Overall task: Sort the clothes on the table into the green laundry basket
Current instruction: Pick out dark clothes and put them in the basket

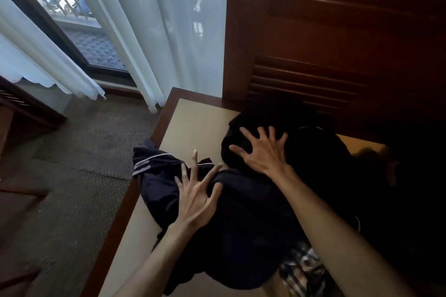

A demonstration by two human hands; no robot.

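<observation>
A pile of dark clothes covers much of the beige table [193, 125] with its brown wooden rim. A navy garment [156, 176] with white piping lies at the table's left edge. My left hand [195, 198] hovers over it with fingers spread wide. A black garment [313, 152] lies further back near the wall. My right hand [260, 152] rests over it, fingers splayed. A checked blue and white piece [304, 270] peeks out under the pile near the front. No green laundry basket is in view.
A dark wooden louvred wall [337, 55] stands right behind the table. White curtains [156, 31] hang at the back left beside a glass door [79, 31]. Brown carpet [72, 176] spreads to the left of the table.
</observation>
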